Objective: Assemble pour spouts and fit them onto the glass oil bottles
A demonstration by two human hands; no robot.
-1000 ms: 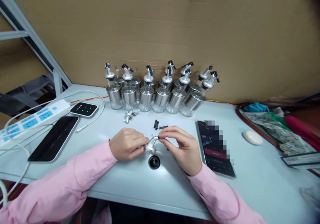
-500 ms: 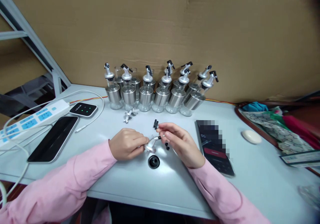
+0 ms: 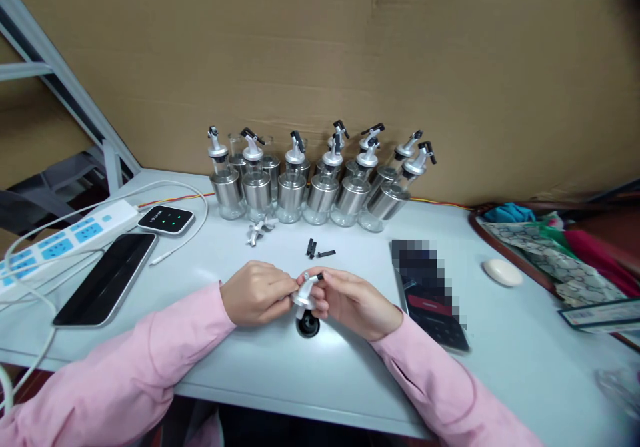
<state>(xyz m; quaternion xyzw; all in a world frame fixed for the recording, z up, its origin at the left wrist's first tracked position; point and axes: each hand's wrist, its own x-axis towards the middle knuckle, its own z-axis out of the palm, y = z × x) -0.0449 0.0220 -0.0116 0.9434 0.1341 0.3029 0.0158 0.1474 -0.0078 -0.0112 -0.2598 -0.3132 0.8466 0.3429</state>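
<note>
Near the front middle of the table, my left hand [image 3: 257, 292] pinches the left side of a silver pourer top [image 3: 303, 294] with a black tip. My right hand [image 3: 356, 302] has its fingers closed round the pourer's right side, the thumb side near the black tip. The pourer is held over the back edge of a round black hole [image 3: 308, 325] in the tabletop. Small black pieces [image 3: 311, 248] lie just behind my hands, and loose silver parts [image 3: 260, 230] lie behind and to the left. Several glass bottles with steel bands [image 3: 323, 198] stand in rows, many with pourer tops.
On the left are a power strip [image 3: 70, 234], a small black device [image 3: 166, 220], a phone [image 3: 106, 279] and white cables. A second phone [image 3: 430, 300], a white oval object [image 3: 503, 272] and cloths [image 3: 535, 240] are on the right. Cardboard [image 3: 320, 47] stands behind.
My right hand has come in lower against the pourer, and its fingers now close round it. The pourer is more upright. Black pieces behind the hand now show more fully.
</note>
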